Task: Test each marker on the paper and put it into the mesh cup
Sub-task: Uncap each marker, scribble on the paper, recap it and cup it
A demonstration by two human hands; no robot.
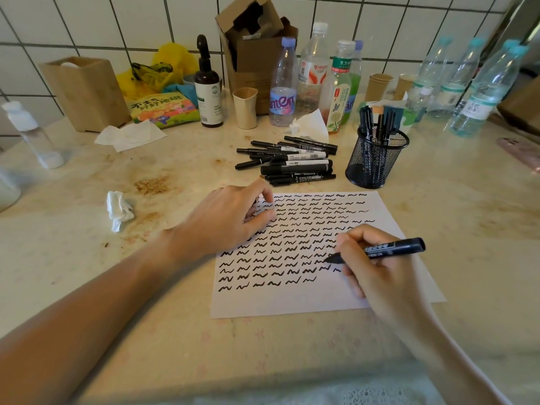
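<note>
A white paper (292, 299) covered in rows of black squiggles lies on the counter. My right hand (371, 273) grips a black marker (391, 248), its tip touching the paper near the right end of a lower row. My left hand (230, 217) rests on the paper's upper left corner with its fingers curled; whether it holds a cap is hidden. A pile of several black markers (292, 159) lies beyond the paper. To its right stands the black mesh cup (375, 159) with several markers upright in it.
Several plastic bottles (312, 71), paper cups (245, 108), a cardboard box (254, 51), a brown pump bottle (207, 92) and a wooden holder (87, 92) line the tiled wall. Crumpled tissues (119, 210) lie at left. A pink phone (523, 152) sits at the right edge.
</note>
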